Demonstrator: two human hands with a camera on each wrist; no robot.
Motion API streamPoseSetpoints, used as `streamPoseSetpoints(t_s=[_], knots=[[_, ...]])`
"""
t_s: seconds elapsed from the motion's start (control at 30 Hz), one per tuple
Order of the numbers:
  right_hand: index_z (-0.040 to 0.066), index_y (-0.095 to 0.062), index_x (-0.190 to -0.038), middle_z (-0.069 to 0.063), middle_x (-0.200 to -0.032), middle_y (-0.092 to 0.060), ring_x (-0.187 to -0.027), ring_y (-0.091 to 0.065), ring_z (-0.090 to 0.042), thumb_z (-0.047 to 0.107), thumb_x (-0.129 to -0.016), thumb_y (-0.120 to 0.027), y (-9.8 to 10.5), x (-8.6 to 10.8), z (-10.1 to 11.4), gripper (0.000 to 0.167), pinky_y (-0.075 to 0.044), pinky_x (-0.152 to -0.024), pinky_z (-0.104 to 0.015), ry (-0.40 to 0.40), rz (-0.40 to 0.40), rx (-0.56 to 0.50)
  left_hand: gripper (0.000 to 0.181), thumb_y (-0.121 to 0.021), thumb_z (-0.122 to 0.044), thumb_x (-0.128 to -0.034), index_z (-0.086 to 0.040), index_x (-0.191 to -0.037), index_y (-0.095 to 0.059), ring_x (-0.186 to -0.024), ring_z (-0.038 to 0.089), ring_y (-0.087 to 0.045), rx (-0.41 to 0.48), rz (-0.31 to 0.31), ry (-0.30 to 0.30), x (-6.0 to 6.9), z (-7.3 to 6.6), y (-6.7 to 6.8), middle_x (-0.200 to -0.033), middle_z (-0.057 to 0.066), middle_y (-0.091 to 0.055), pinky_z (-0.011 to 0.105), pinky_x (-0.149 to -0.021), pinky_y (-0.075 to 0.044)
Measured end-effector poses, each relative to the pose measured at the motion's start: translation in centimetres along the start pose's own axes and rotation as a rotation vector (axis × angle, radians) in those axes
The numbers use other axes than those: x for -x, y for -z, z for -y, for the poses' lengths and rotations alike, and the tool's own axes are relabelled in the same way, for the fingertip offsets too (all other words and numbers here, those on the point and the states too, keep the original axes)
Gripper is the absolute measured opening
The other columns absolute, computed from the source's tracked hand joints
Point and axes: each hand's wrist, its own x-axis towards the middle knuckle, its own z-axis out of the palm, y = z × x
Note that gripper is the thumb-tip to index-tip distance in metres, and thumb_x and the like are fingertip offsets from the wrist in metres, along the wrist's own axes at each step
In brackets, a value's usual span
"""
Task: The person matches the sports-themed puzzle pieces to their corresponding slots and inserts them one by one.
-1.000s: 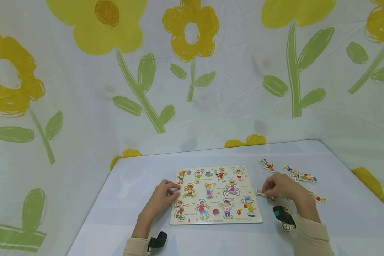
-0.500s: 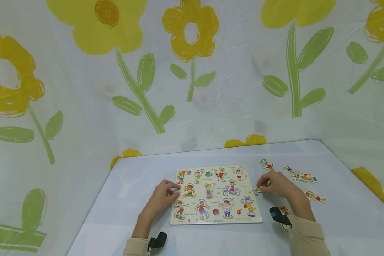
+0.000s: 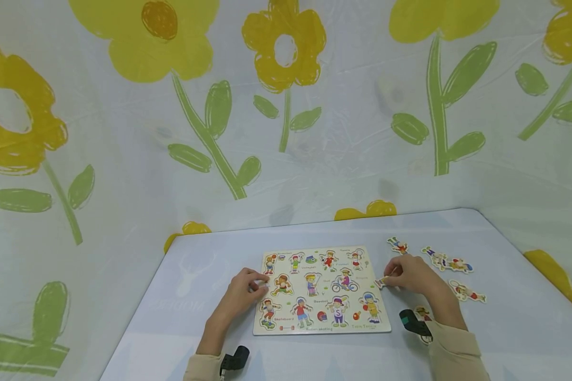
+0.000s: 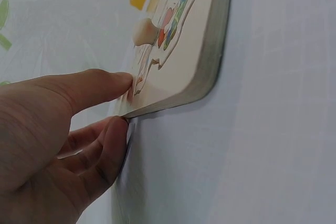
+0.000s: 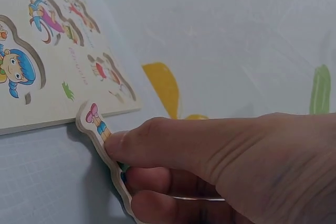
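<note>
A white puzzle board (image 3: 324, 301) printed with sports figures lies flat on the table. My left hand (image 3: 244, 290) is at its left edge; in the left wrist view the thumb rests on the board's face (image 4: 178, 72) and curled fingers touch its edge from below. Just right of the board, my right hand (image 3: 412, 276) pinches a flat figure piece (image 5: 100, 127) between thumb and fingers. The piece's pink-shoed feet stick out toward the board's edge in the right wrist view, and its upper part is hidden by the fingers.
Several loose figure pieces lie right of the board: one (image 3: 398, 245) behind my right hand, an adjoining group (image 3: 459, 264) farther right, one (image 3: 467, 291) beside the right wrist, and one (image 3: 423, 313) partly under it. A flowered curtain (image 3: 314, 174) stands behind the table.
My right hand has moved left with the pinched piece, up close to the board's right edge, uncovering the piece beside the wrist. My left hand has stayed put.
</note>
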Motion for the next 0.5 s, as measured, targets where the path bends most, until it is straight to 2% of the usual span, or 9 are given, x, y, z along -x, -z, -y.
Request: streamPoseSetpoints(t_s=[0.17, 0.5], knots=[[0.009, -0.069, -0.094, -0.002, -0.079, -0.061, -0.07, -0.052, -0.017, 0.019, -0.084, -0.076, -0.06, -0.03, 0.02, 0.016, -0.044, -0.062, -0.031, 0.012, -0.008, -0.006, 0.023, -0.074, -0.015, -0.0853, -0.014, -0.108, -0.074, -0.081, 0.012, -0.052, 0.002, 0.004, 0.022, 0.01, -0.17, 0.05, -0.108, 0.006, -0.059, 0.019, -0.064, -0.043], [0.009, -0.07, -0.092, -0.002, -0.078, -0.061, -0.07, -0.052, -0.017, 0.017, -0.083, -0.075, -0.1, 0.03, 0.12, 0.013, -0.043, -0.062, -0.031, 0.027, -0.024, -0.008, 0.023, -0.074, -0.013, -0.085, -0.011, -0.108, -0.073, -0.08, 0.013, -0.053, 0.003, 0.001, -0.009, 0.08, -0.23, 0.08, -0.106, 0.008, -0.059, 0.02, -0.063, -0.042]])
